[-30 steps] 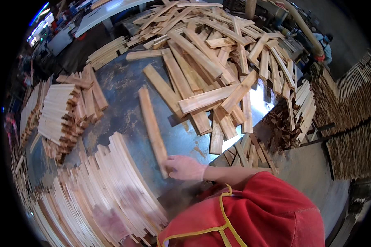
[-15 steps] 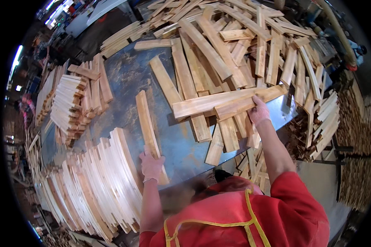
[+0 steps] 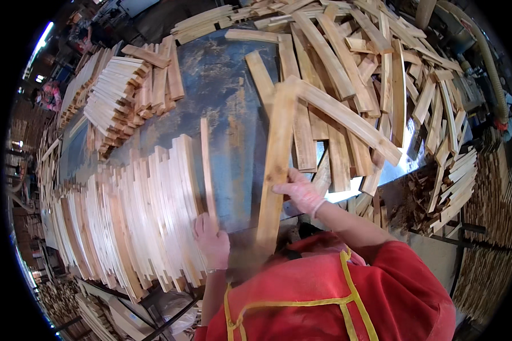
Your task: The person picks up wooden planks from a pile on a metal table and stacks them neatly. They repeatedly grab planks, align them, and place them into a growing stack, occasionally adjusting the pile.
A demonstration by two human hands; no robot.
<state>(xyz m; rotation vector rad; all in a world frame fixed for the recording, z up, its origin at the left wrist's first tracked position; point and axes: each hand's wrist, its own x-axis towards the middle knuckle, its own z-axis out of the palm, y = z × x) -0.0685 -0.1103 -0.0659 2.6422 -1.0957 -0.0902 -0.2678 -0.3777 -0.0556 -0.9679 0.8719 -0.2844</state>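
My right hand [image 3: 302, 194], in a pale pink work glove, grips a wooden board [image 3: 279, 153] by its lower half, thumb across its face. That board is slanted toward me, its far end by another board [image 3: 350, 120] lying across the loose pile. My left hand [image 3: 212, 241], gloved alike, is closed around the near end of a narrow-looking board [image 3: 207, 165] standing on its edge. Just left of it runs a long row of boards [image 3: 136, 216] set on edge side by side; a narrow gap shows between the row and my left-hand board.
A blue-grey metal table [image 3: 233, 113] carries everything. Loose boards [image 3: 335, 57] are heaped at the far right. A stack of boards [image 3: 116, 85] stands at the far left. More stacked wood [image 3: 489, 250] is beyond the table's right side. A hose [image 3: 492, 68] hangs at the upper right.
My right hand has drawn a board off the pile, left and toward me, and swung it lengthwise. My left hand's board has turned onto its edge, closer to the row.
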